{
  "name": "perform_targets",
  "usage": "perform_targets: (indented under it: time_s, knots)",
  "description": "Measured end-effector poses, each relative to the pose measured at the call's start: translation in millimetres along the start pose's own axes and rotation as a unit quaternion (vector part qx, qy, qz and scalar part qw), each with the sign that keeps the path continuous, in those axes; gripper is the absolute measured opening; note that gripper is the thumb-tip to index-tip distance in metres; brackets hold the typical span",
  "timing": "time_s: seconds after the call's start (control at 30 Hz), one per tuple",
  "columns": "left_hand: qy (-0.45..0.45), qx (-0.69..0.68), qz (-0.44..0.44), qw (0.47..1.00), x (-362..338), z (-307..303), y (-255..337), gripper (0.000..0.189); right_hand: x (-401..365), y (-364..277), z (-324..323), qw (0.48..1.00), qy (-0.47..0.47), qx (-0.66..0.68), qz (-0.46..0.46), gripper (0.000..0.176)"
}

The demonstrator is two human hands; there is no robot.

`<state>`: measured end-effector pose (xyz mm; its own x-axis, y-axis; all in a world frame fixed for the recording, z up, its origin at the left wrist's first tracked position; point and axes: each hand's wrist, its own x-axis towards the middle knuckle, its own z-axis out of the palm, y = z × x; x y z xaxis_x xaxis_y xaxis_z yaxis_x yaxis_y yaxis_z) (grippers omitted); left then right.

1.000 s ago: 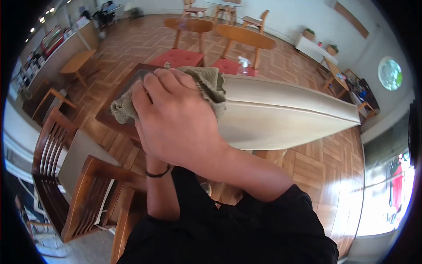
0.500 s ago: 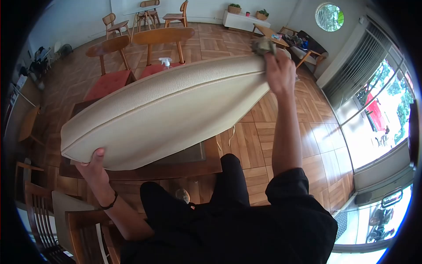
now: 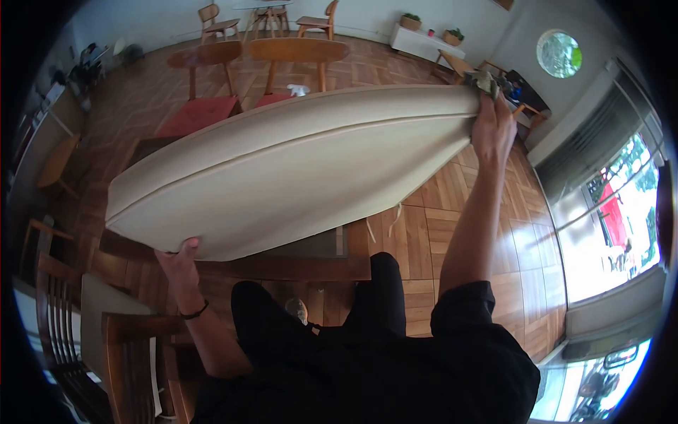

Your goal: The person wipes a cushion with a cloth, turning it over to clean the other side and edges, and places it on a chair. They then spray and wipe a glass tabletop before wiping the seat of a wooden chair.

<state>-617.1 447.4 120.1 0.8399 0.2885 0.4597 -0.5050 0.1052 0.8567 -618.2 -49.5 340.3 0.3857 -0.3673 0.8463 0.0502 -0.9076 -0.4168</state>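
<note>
Left fingers (image 3: 189, 244) are gripping the cushion (image 3: 282, 169) edge; right fingers (image 3: 498, 106) are clasping the cloth (image 3: 486, 83) (greenish), bench (image 3: 311, 267) lying between them.

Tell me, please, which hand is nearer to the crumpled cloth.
Right. The right hand holds the cloth at the right end of the cushion, while the left hand grips the cushion's left end, well away from the cloth.

Can't see most fingers of the left hand (image 3: 179, 268), tucked behind the cushion (image 3: 282, 173). Can see just the white top of the spray bottle (image 3: 298, 90). Can't see the whole far table (image 3: 256, 5), cut off up top.
</note>
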Motion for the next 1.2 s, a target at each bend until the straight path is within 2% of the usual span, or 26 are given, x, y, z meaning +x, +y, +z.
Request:
perform_targets:
  time_s: [0.07,0.13,0.17,0.27,0.37,0.57,0.7,0.8,0.83,1.0,1.13,1.2]
  knots:
    - [-0.048,0.009,0.017,0.999,-3.6,20.0,20.6,0.063,-9.9,-25.7,11.7,0.997,-0.024,0.003,-0.075,0.027]
    - [-0.021,-0.015,0.009,1.0,-2.9,41.0,33.2,0.059,-31.3,-57.9,32.5,0.987,-0.039,0.034,-0.154,0.024]
    - [-0.007,-0.028,0.005,1.0,-3.6,45.4,36.1,0.057,-36.2,-78.2,32.8,0.986,-0.055,0.077,-0.135,0.02]
    - [-0.033,-0.016,0.01,0.999,-3.8,37.5,36.2,0.057,-52.2,-126.3,46.5,0.967,-0.08,0.121,-0.211,0.019]
    - [-0.033,-0.033,-0.03,0.998,-7.5,36.8,40.6,0.055,-73.6,-176.5,55.4,0.953,-0.083,0.13,-0.262,0.021]
    - [-0.05,-0.02,-0.053,0.997,-6.5,36.7,51.2,0.07,-118.2,-266.0,70.3,0.914,-0.052,0.197,-0.35,0.018]
    - [-0.032,0.006,0.003,0.999,-2.9,36.9,56.4,0.078,-148.2,-320.1,61.0,0.908,-0.113,0.194,-0.354,0.021]
    - [0.004,0.007,0.05,0.999,3.2,38.1,53.8,0.077,-173.8,-355.5,67.9,0.89,-0.087,0.226,-0.387,0.025]
    - [0.008,0.003,0.052,0.999,2.9,37.8,53.5,0.076,-176.2,-361.8,62.4,0.884,-0.126,0.211,-0.398,0.02]
    - [0.013,-0.068,0.038,0.997,-2.9,34.1,48.9,0.074,-176.5,-348.2,63.9,0.866,-0.064,0.283,-0.406,0.025]
    - [-0.028,-0.096,-0.027,0.995,-17.2,31.5,44.3,0.072,-143.8,-294.3,47.1,0.902,-0.101,0.185,-0.377,0.022]
    - [-0.065,-0.04,-0.091,0.993,-19.1,22.6,43.0,0.056,-123.0,-256.1,48.9,0.913,-0.075,0.154,-0.37,0.02]
